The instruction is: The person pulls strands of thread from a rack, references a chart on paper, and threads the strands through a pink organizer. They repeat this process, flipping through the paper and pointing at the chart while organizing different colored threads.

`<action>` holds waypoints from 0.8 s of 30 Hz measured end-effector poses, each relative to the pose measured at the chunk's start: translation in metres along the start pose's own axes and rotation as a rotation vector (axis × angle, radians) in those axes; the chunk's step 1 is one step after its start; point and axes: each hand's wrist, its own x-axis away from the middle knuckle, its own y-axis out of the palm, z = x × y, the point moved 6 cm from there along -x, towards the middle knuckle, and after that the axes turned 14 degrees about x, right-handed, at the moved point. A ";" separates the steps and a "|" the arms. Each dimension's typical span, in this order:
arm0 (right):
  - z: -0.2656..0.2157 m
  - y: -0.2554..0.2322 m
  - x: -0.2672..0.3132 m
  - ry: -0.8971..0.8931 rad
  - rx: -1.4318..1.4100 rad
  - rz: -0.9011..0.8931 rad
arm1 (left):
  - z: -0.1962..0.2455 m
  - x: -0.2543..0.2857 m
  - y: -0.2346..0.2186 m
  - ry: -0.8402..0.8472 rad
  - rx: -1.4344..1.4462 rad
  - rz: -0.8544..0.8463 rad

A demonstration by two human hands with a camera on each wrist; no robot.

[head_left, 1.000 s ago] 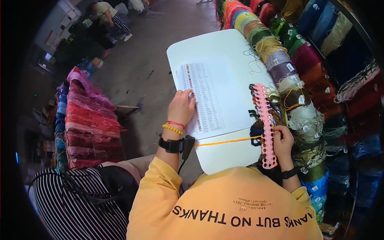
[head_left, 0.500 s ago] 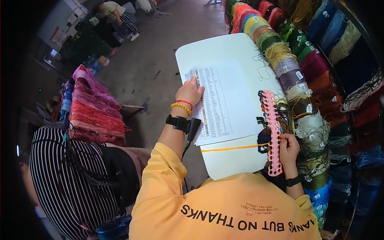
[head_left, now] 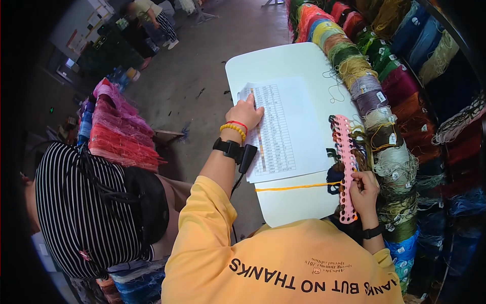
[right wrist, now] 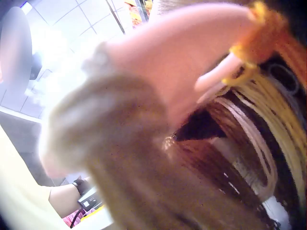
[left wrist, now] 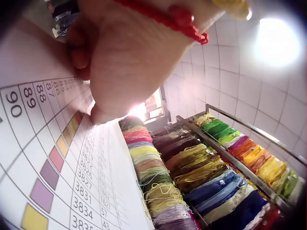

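Note:
My left hand (head_left: 245, 115) lies over a printed chart (head_left: 276, 131), its extended index finger touching the upper part near a column of coloured squares. In the left wrist view the hand (left wrist: 129, 67) hangs above numbered rows (left wrist: 86, 182). A pink holed card (head_left: 344, 152) strung with dark, brown and orange threads lies along the white board's right side. My right hand (head_left: 365, 191) is at its right edge, fingers bent towards it. Blurred in the right wrist view, that hand (right wrist: 105, 115) is beside the threads (right wrist: 201, 153); its grip cannot be made out.
The chart rests on a white board (head_left: 283, 58). An orange strand (head_left: 298, 186) crosses its near end. Racks of coloured yarn (head_left: 372, 96) run along the right; pink and red yarn (head_left: 119, 131) hangs at left. A person in stripes (head_left: 86, 202) bends close by; another stands far back.
My left hand has moved up the chart from its middle, index finger now extended. My right hand stays by the card, its fingers slightly shifted. The striped person's torso has moved lower.

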 end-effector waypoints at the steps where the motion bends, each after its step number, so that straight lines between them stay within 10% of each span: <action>1: 0.000 0.001 0.000 0.001 0.002 -0.001 | 0.001 0.000 -0.001 -0.002 -0.010 -0.004; 24: -0.011 -0.005 0.013 -0.211 0.135 -0.036 | 0.003 -0.014 0.004 0.036 -0.047 -0.080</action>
